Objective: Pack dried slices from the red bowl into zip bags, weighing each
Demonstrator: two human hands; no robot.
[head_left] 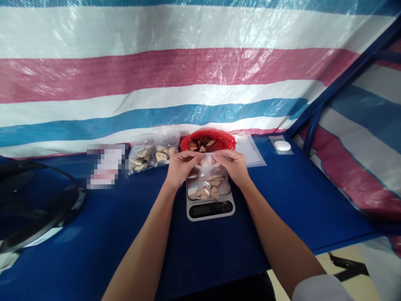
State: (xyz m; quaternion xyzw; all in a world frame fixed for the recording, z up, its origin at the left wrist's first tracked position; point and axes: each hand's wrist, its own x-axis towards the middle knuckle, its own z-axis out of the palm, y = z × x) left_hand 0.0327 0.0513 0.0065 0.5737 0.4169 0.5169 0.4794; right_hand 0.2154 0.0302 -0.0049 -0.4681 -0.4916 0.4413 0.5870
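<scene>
Between my two hands is a clear zip bag (pixel 208 179) with several pale, dried slices in its lower part. My left hand (pixel 182 164) pinches the bag's top edge on the left, and my right hand (pixel 231 163) pinches it on the right. The bag lies over the metal plate of a white kitchen scale (pixel 191 214), whose dark display shows no reading I can make out. Just behind my hands sits a red plastic bag (pixel 231 140), its top open, with brown dried slices (pixel 205 144) inside.
Two filled clear bags (pixel 140 159) lie left of the red bag, beside a blurred-out paper (pixel 106 167). Flat clear bags (pixel 250 152) and a small white case (pixel 282 146) are at right. A black ring-shaped object (pixel 70 209) stands on the blue table (pixel 125 234). Striped sheeting (pixel 175 67) hangs behind.
</scene>
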